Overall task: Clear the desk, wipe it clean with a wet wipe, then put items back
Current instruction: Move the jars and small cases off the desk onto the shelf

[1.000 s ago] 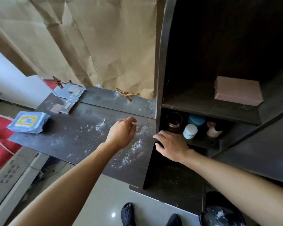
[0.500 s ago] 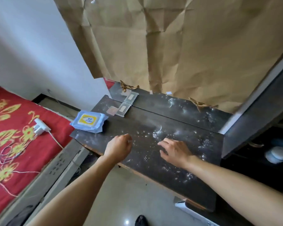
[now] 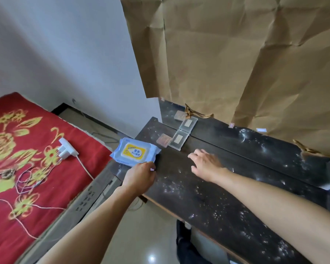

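The left hand (image 3: 139, 178) was seen at the near edge of the wet-wipe pack (image 3: 134, 151). Its fingers (image 3: 148, 165) were curled down against the pack's near right corner. Whether the pack was actually pinched could not be told, as the fingertips were hidden behind the knuckles. The right hand (image 3: 206, 164) was held to the right of the pack, fingers loosely spread with nothing in them; it was blurred, so contact with the table (image 3: 208, 199) could not be judged. The pack was laid at the table's left end, partly overhanging the edge. Just beyond the pack, clear cases (image 3: 179, 142) and brownish squares (image 3: 163, 140) were laid flat. White specks were scattered over the table right of the pack.
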Demonstrator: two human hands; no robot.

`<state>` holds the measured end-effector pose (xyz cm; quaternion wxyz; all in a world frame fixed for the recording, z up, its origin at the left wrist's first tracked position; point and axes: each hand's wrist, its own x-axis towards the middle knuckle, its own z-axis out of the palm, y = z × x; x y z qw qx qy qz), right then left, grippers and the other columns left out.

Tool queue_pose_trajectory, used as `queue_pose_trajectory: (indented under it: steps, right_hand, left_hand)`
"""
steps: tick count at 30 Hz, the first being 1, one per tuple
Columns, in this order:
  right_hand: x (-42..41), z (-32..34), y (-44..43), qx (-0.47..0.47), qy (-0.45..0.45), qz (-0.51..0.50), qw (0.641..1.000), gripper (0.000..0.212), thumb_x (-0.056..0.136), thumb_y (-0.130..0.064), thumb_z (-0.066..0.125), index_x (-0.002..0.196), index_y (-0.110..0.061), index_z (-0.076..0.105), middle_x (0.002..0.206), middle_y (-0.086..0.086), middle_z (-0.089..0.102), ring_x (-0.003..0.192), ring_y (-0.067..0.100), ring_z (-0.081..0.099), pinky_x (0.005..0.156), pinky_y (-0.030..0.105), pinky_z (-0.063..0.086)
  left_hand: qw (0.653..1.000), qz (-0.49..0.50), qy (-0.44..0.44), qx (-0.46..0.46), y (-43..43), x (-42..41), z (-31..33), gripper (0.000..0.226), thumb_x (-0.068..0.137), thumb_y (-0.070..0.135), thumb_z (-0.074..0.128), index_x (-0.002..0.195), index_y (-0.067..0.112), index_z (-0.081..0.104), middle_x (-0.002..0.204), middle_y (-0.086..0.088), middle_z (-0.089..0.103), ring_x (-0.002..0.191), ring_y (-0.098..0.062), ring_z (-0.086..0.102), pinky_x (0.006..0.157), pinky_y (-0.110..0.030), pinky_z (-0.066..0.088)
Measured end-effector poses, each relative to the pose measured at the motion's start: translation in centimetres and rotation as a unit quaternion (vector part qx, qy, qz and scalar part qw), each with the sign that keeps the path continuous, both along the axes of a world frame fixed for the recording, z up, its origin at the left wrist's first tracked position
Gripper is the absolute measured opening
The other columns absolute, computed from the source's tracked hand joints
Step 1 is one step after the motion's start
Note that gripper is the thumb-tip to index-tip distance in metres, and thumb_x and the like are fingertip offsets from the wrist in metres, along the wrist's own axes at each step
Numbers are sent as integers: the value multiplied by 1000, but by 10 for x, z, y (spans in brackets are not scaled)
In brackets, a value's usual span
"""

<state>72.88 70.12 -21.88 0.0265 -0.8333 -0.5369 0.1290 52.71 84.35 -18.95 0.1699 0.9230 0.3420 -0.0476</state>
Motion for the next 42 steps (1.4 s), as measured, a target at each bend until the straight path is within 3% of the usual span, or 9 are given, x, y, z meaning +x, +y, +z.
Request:
queue_pose_trajectory:
  steps: [7, 11, 13, 17, 20, 23, 31, 36, 42]
  right_hand:
    - [57, -27, 117, -59, -62, 59, 995, 52, 86, -11, 51, 136, -18, 36, 140, 8, 37, 131, 27, 32, 96, 41, 38]
    - [79, -47, 165, -113, -105, 120, 981, 55, 95, -14, 44, 146, -19, 21, 153, 11, 19, 143, 28, 13, 103, 45, 34]
    - [84, -53, 174, -138, -113, 139, 974, 56, 98, -18, 41, 148, -20, 16, 156, 9, 13, 145, 27, 7, 105, 45, 32]
    - [92, -61, 169, -139, -107, 148, 973, 49, 95, -17, 44, 142, -17, 32, 149, 9, 30, 142, 25, 19, 100, 41, 37]
    - [93, -64, 154, -156, -73, 99, 980, 54, 85, -18, 57, 135, -21, 39, 135, 7, 42, 130, 25, 34, 94, 38, 39]
    - [86, -65, 135, -197, -39, 4, 980, 58, 77, -35, 66, 128, -20, 41, 122, 8, 45, 114, 27, 45, 89, 39, 40]
    - [41, -76, 85, -137, 70, -291, 944, 63, 63, -53, 65, 111, -20, 41, 110, 2, 44, 102, 23, 47, 77, 35, 49]
    - [8, -78, 70, -97, 71, -385, 915, 62, 61, -54, 63, 110, -22, 42, 107, -2, 51, 98, 21, 52, 70, 33, 47]
    - [-28, -58, 48, -22, 86, -482, 872, 67, 61, -49, 66, 117, -23, 40, 112, -2, 56, 91, 22, 63, 73, 32, 50]
  left_hand:
    - [1000, -8, 24, -19, 97, 48, -28, 24, 93, 27, 47, 111, 19, 61, 108, 1, 66, 101, -24, 59, 76, -34, 48]
    - [999, -32, 38, -21, 136, 73, -44, 25, 93, 29, 46, 115, 23, 59, 111, 4, 64, 97, -23, 63, 76, -36, 52]
    - [999, -31, 23, -35, 150, 84, -50, 26, 94, 27, 47, 117, 22, 58, 113, 5, 62, 99, -21, 61, 74, -30, 49]
    - [995, -70, 32, -55, 169, 104, -66, 25, 93, 24, 49, 116, 19, 57, 114, 0, 58, 108, -23, 56, 78, -33, 46]
    - [990, -117, 61, -52, 178, 125, -79, 28, 90, 21, 52, 118, 15, 54, 118, -5, 53, 112, -27, 50, 84, -39, 47]
    - [976, -198, 89, -30, 182, 147, -92, 42, 85, 16, 54, 127, 16, 49, 127, -4, 46, 117, -26, 45, 89, -37, 43]
    - [908, -398, 131, 2, 190, 186, -128, 74, 84, 26, 66, 147, 20, 28, 158, -8, 17, 146, -26, 14, 115, -39, 23]
    - [882, -460, 92, 41, 193, 192, -128, 59, 85, 27, 61, 139, 19, 39, 139, -7, 42, 129, -27, 39, 104, -34, 31]
    - [885, -456, 96, -1, 173, 192, -105, 62, 76, 36, 67, 130, 17, 45, 125, -8, 41, 113, -29, 51, 90, -36, 46]
